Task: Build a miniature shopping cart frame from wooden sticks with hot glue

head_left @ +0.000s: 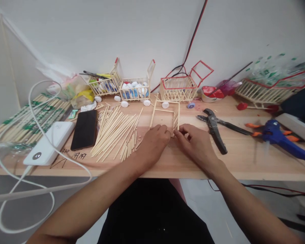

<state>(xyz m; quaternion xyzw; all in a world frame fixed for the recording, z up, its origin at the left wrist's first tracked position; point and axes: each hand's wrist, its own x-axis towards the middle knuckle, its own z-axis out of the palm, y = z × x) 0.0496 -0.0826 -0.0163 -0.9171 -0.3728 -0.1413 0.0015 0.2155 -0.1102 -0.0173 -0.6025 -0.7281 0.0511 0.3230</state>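
A small frame of thin wooden sticks (pixel 176 117) lies on the wooden table in front of me, with slats along its right side. My left hand (pixel 156 140) is closed at the frame's near left part, fingers curled over its near edge. My right hand (pixel 193 140) pinches the near right corner of the frame between thumb and forefinger. Loose wooden sticks (pixel 114 130) are spread out left of my left hand, and short cut pieces (pixel 129 147) lie right beside my left forearm.
Behind stand small stick carts (pixel 179 88) with handles. Pliers (pixel 215 130) and a blue glue gun (pixel 277 134) lie to the right. Left are a black phone (pixel 85 130), a white power bank (pixel 49 142) with a looping cable, and bagged sticks (pixel 33 117). A bowl of red paint (pixel 210 93) stands behind.
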